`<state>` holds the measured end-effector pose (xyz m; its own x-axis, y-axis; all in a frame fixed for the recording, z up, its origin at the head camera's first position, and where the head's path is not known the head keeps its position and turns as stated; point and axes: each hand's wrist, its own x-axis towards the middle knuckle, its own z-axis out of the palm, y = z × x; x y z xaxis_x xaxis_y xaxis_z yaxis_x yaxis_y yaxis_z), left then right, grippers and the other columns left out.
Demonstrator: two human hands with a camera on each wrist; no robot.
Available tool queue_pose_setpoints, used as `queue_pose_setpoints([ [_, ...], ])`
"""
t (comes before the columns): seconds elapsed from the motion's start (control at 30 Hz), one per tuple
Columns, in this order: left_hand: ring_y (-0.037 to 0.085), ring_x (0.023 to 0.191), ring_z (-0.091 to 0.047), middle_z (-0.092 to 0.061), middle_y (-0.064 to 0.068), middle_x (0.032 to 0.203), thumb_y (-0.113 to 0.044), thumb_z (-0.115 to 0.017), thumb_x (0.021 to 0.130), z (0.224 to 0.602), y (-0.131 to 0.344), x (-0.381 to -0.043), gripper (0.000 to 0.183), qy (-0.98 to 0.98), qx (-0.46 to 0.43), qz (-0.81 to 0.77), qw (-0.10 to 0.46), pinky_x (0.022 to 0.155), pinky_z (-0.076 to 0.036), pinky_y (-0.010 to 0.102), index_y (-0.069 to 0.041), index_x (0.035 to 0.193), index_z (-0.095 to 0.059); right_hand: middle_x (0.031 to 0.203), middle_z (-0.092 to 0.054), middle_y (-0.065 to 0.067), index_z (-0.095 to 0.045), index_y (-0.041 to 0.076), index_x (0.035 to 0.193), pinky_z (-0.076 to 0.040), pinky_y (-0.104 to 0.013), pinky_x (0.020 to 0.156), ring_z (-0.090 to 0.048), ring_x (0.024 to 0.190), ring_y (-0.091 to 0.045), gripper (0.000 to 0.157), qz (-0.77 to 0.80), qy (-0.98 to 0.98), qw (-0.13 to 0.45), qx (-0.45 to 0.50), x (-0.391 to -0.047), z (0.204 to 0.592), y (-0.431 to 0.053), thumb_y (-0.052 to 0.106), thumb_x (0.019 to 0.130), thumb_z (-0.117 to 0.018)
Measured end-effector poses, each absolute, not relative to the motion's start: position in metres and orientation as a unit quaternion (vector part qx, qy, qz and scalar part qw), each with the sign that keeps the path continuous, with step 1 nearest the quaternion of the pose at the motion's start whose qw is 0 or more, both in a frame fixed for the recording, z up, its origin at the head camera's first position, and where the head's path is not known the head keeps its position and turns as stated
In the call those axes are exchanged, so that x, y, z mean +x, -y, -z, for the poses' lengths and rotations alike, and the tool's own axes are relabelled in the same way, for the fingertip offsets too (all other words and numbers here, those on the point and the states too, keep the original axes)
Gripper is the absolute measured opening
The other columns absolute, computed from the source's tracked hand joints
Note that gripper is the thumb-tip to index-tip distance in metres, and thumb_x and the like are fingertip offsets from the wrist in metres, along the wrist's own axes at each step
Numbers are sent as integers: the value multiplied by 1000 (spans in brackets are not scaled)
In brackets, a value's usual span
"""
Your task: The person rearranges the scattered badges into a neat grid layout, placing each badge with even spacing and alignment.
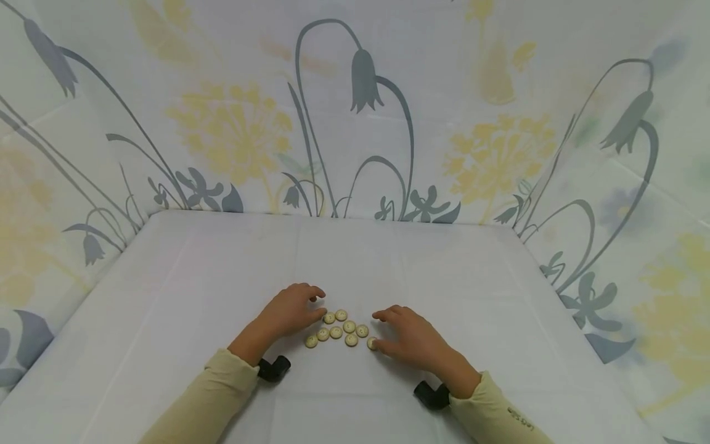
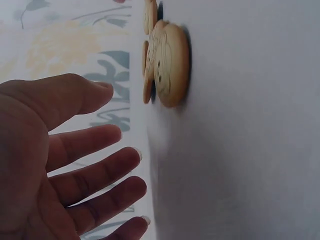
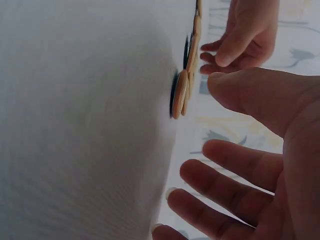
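Observation:
Several round, pale-yellow biscuits [image 1: 336, 333] with marks like faces on top lie flat in a loose cluster between the two hands. My left hand [image 1: 294, 309] is at the cluster's left side, its thumb beside the far-left biscuit [image 1: 330, 318]. In the left wrist view its fingers are spread and relaxed, with a thick biscuit [image 2: 172, 66] beyond the thumb. On the right side, my right hand [image 1: 416, 339] has its thumb tip overlapping the rightmost biscuit [image 1: 371, 343]. The right wrist view shows its fingers loosely extended, gripping nothing, and biscuits edge-on [image 3: 180, 95].
A white cloth covers the table [image 1: 344, 259]. Behind it and along both sides hang pale curtains [image 1: 421, 135] printed with grey and yellow flowers. A black wrist camera [image 1: 274, 369] sits under the left wrist, another black camera [image 1: 431, 395] under the right.

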<state>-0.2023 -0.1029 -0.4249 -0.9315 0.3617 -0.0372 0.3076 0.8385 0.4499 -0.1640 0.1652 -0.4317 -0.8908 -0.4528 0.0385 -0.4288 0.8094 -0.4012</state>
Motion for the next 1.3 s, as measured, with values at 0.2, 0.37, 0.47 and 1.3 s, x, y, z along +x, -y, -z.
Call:
queue_pose_setpoints([
  [0.2,26,102,-62,-68,5,104,-29,-69,88,429,96,-202,31,-955,196,-215,54,94,-45,50,-11,113,-68,93,-59,6,-68,13,106,-49,-35,79,-56,88,-12,32,177,-952,30,-247,-164,432,-163,34,82,-75],
  [0.37,22,96,-61,-66,3,98,-29,-71,86,429,92,-202,29,-956,195,-210,60,90,-45,49,-10,109,-70,87,-58,8,-68,15,99,-47,-32,74,-53,81,-9,28,183,-949,32,-255,-164,431,-163,33,80,-76],
  [0.47,21,94,-60,-65,2,95,-28,-71,86,429,90,-201,28,-955,192,-214,67,90,-44,48,-10,108,-71,85,-58,8,-68,15,95,-46,-31,73,-52,79,-9,26,190,-946,33,-261,-164,431,-163,33,79,-77],
  [1.3,17,88,-57,-62,-4,88,-26,-74,83,434,87,-200,17,-954,200,-216,52,84,-42,46,-15,95,-72,85,-55,11,-67,19,91,-46,-28,74,-50,80,-6,22,191,-945,33,-263,-162,439,-160,33,79,-78],
])
